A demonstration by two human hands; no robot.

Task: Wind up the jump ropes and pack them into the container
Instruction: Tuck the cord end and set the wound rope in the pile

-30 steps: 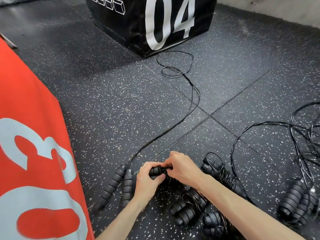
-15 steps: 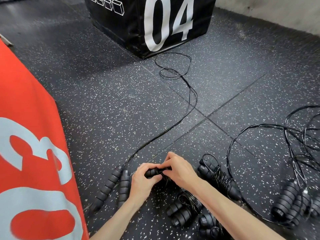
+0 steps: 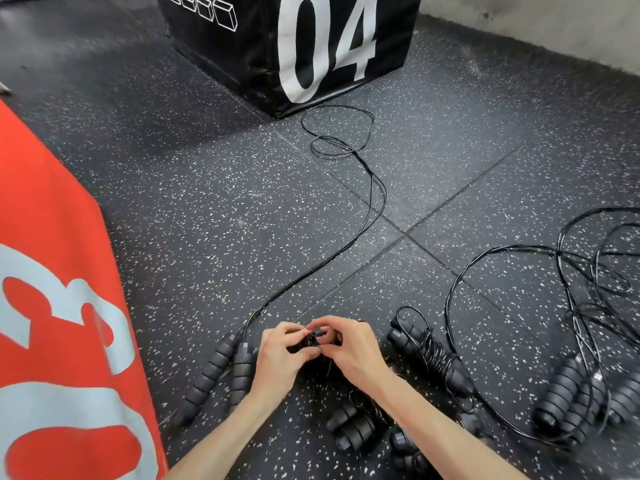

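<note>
**Both hands on one rope bundle**

Both hands meet low over the floor, fingers curled onto the same small black rope bundle. My left hand grips it from the left, thumb and fingers wrapped round the handle end. My right hand pinches the cord at the top of the bundle, fingertips bent in tight. Most of the bundle is hidden under my fingers, so I cannot tell how much cord is wound.

Just left of my left hand lie two ribbed handles side by side, their loose cord running away across the floor to a loop near the black box marked 04.

Right of my right hand lies a wound rope, cord coiled round its handles. Below my forearms are more wound ropes, partly hidden. At the far right a cluster of handles lies with tangled cords spreading over the floor behind it.

At the left edge stands a red box marked 03. I see only the outer faces of both boxes, and every visible rope lies on the floor, none in a container.
</note>
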